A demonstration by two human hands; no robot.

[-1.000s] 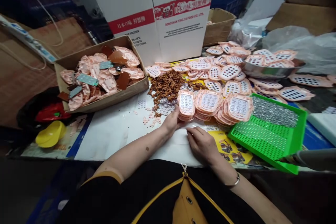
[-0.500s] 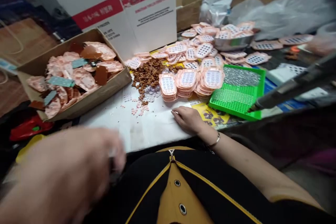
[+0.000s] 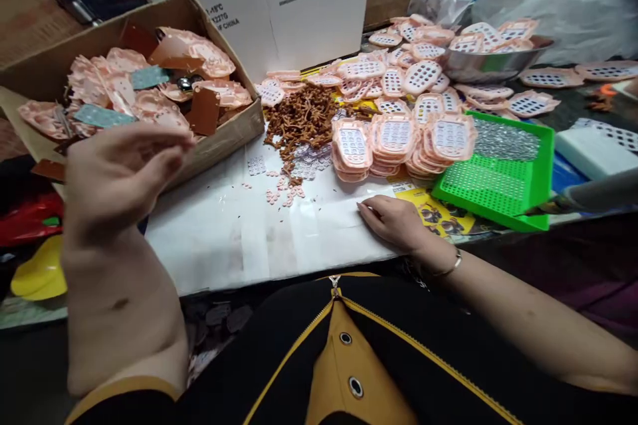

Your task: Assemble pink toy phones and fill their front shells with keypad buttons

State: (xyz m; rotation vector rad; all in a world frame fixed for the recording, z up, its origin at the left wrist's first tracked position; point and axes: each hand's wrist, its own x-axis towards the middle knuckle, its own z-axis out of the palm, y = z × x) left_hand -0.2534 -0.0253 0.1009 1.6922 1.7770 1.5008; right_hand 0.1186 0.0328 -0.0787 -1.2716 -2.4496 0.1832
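My left hand point(image 3: 117, 179) is raised in front of the near side of a cardboard box point(image 3: 219, 146). Its fingers are bent, the thumb stands apart from them, and nothing shows between them. Inside the box lie pink plastic shells point(image 3: 119, 83), brown plates point(image 3: 204, 111) and pale green boards point(image 3: 102, 116). My right hand point(image 3: 396, 220) rests on the white work surface point(image 3: 279, 242), loosely closed, with no object visible in it. Just beyond it stand stacks of pink keypad panels point(image 3: 353, 146) with pale keys.
Brown small parts point(image 3: 299, 116) lie heaped beside the stacks. On the right, a green tray point(image 3: 498, 206) holds silvery small pieces, with a grey tool shaft point(image 3: 603, 192) over its corner. A metal bowl point(image 3: 493, 66) of panels stands behind. A white carton point(image 3: 314, 26) blocks the back.
My left hand has risen from low on the left to the box, and its fingers now show clearly. The view has shifted, while my right hand stays resting on the surface.
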